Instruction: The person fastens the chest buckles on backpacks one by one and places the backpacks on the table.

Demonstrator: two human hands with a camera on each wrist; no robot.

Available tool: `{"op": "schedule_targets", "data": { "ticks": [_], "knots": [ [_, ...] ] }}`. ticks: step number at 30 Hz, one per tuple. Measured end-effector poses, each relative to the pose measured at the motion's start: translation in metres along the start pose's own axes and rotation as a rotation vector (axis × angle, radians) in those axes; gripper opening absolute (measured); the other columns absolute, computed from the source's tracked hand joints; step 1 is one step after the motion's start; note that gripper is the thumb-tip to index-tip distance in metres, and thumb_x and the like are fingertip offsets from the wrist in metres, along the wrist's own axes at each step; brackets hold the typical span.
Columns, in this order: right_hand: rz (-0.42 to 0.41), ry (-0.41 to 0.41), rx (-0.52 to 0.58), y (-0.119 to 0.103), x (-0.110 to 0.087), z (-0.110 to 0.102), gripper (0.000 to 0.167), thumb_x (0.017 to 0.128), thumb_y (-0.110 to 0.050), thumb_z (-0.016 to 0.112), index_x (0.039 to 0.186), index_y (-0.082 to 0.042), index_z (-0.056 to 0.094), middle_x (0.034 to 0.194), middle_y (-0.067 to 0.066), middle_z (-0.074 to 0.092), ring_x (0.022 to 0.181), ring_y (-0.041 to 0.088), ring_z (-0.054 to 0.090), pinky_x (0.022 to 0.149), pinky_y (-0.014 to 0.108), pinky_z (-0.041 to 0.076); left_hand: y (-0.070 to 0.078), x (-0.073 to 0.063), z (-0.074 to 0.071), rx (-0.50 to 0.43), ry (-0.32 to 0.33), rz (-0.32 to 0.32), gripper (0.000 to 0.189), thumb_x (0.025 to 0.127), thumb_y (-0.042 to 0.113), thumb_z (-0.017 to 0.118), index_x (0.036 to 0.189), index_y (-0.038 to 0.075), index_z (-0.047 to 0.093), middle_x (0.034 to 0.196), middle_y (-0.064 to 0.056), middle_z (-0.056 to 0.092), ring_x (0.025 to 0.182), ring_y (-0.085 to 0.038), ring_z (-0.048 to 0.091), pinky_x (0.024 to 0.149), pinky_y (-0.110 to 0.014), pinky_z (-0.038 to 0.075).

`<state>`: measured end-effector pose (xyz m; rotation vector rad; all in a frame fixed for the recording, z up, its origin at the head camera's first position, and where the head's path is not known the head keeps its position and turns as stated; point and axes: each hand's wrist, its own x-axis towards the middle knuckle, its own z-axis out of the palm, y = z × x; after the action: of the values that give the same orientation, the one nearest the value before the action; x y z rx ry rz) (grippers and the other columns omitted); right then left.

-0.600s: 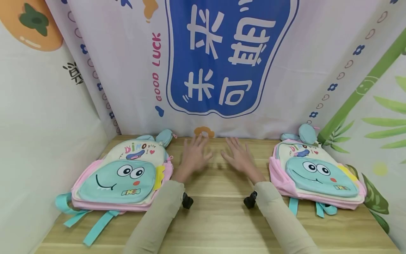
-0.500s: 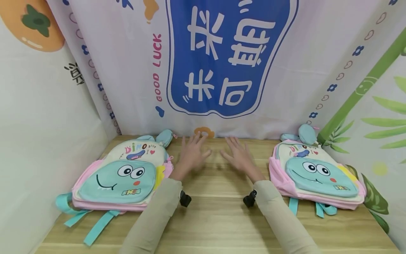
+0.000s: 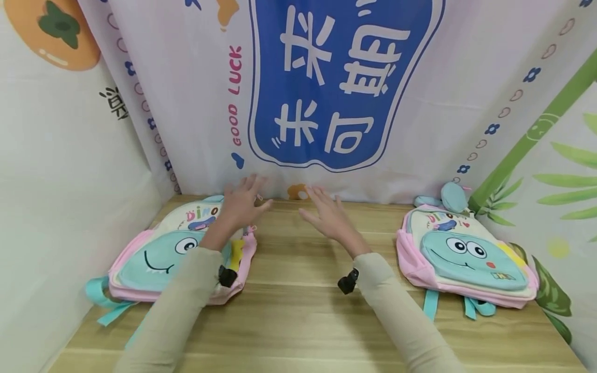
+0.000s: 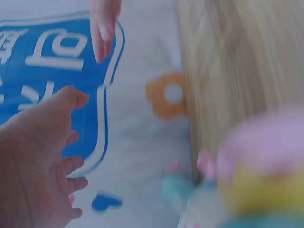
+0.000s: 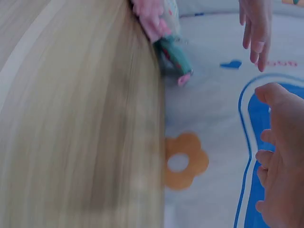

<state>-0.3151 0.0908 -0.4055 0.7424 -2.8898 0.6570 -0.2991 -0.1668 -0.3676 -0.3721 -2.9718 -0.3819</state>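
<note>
Two matching dinosaur backpacks in teal, pink and cream lie face up. Over the upper right part of the left backpack (image 3: 154, 259), my left hand (image 3: 238, 207) is raised with its fingers spread, hiding some of the bag's printed front. My right hand (image 3: 331, 215) hovers above the wooden boards between the bags, fingers extended and holding nothing. The right backpack (image 3: 471, 254) lies apart from both hands. In the left wrist view, the left hand (image 4: 42, 156) shows its palm and holds nothing; the left bag's pink and yellow edge is blurred close by.
The wooden table (image 3: 298, 321) carries both bags. Behind it hangs a printed cloth (image 3: 200, 93) with a blue panel, and white printed walls (image 3: 60, 181) close in the sides. Teal straps (image 3: 431, 303) trail from the bags onto the wood.
Both hands have moved left. The left hand has come from beside the left backpack to over it, and the right hand has shifted toward the table's middle. The bags stay put.
</note>
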Motion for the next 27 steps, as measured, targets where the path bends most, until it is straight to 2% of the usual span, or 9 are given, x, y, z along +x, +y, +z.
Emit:
{"op": "schedule_targets", "data": {
  "ticks": [3, 6, 11, 14, 19, 23, 27],
  "knots": [
    [-0.036, -0.009, 0.001, -0.018, 0.007, 0.004, 0.077, 0.103, -0.061, 0.04, 0.164, -0.02, 0.019, 0.172, 0.001, 0.014, 0.16, 0.024, 0.007, 0.124, 0.064, 0.003, -0.024, -0.008, -0.014, 0.029, -0.001, 0.012, 0.073, 0.102, 0.048, 0.052, 0.162, 0.015, 0.027, 0.167, -0.021, 0.024, 0.154, -0.046, 0.021, 0.118, -0.074, 0.013],
    [-0.076, -0.025, -0.021, -0.034, 0.012, 0.01, 0.076, 0.103, -0.061, 0.04, 0.164, -0.02, 0.019, 0.172, 0.003, 0.014, 0.16, 0.024, 0.006, 0.124, 0.064, 0.004, -0.048, -0.019, -0.025, 0.03, -0.011, 0.012, 0.071, 0.101, 0.045, 0.055, 0.161, 0.015, 0.03, 0.166, -0.021, 0.028, 0.153, -0.045, 0.023, 0.116, -0.075, 0.014],
    [-0.134, -0.049, -0.046, -0.063, 0.017, 0.022, 0.075, 0.104, -0.059, 0.043, 0.164, -0.02, 0.022, 0.172, 0.005, 0.016, 0.16, 0.026, 0.009, 0.125, 0.063, 0.005, -0.08, -0.035, -0.038, 0.057, -0.041, -0.002, 0.073, 0.099, 0.044, 0.06, 0.16, 0.016, 0.03, 0.164, -0.023, 0.029, 0.152, -0.046, 0.023, 0.116, -0.077, 0.007],
    [-0.166, -0.072, -0.061, -0.08, 0.019, 0.029, 0.074, 0.103, -0.059, 0.043, 0.164, -0.021, 0.021, 0.172, 0.004, 0.017, 0.16, 0.025, 0.009, 0.126, 0.061, 0.006, -0.096, -0.045, -0.04, 0.098, -0.064, -0.015, 0.074, 0.099, 0.045, 0.061, 0.16, 0.016, 0.031, 0.164, -0.023, 0.028, 0.151, -0.047, 0.023, 0.116, -0.077, 0.004],
    [-0.216, -0.12, -0.08, -0.105, 0.02, 0.042, 0.073, 0.103, -0.057, 0.044, 0.163, -0.022, 0.023, 0.172, 0.003, 0.016, 0.16, 0.024, 0.009, 0.126, 0.061, 0.009, -0.12, -0.064, -0.039, 0.151, -0.097, 0.024, 0.075, 0.096, 0.047, 0.064, 0.156, 0.009, 0.039, 0.16, -0.024, 0.035, 0.147, -0.049, 0.028, 0.117, -0.073, 0.015],
    [-0.233, -0.186, -0.097, -0.119, 0.018, 0.056, 0.074, 0.103, -0.06, 0.043, 0.164, -0.026, 0.021, 0.172, 0.0, 0.013, 0.16, 0.022, 0.007, 0.127, 0.056, 0.009, -0.139, -0.079, -0.041, 0.132, -0.181, 0.024, 0.078, 0.093, 0.05, 0.068, 0.152, 0.005, 0.045, 0.155, -0.029, 0.039, 0.143, -0.053, 0.031, 0.113, -0.074, 0.021],
    [-0.237, -0.276, -0.067, -0.129, 0.012, 0.071, 0.077, 0.101, -0.065, 0.043, 0.164, -0.03, 0.016, 0.173, -0.001, 0.01, 0.16, 0.02, 0.004, 0.127, 0.054, 0.009, -0.154, -0.094, -0.047, 0.073, -0.306, -0.024, 0.089, 0.086, 0.057, 0.073, 0.152, 0.004, 0.044, 0.154, -0.035, 0.037, 0.14, -0.059, 0.03, 0.109, -0.081, 0.017]
  ]
}}
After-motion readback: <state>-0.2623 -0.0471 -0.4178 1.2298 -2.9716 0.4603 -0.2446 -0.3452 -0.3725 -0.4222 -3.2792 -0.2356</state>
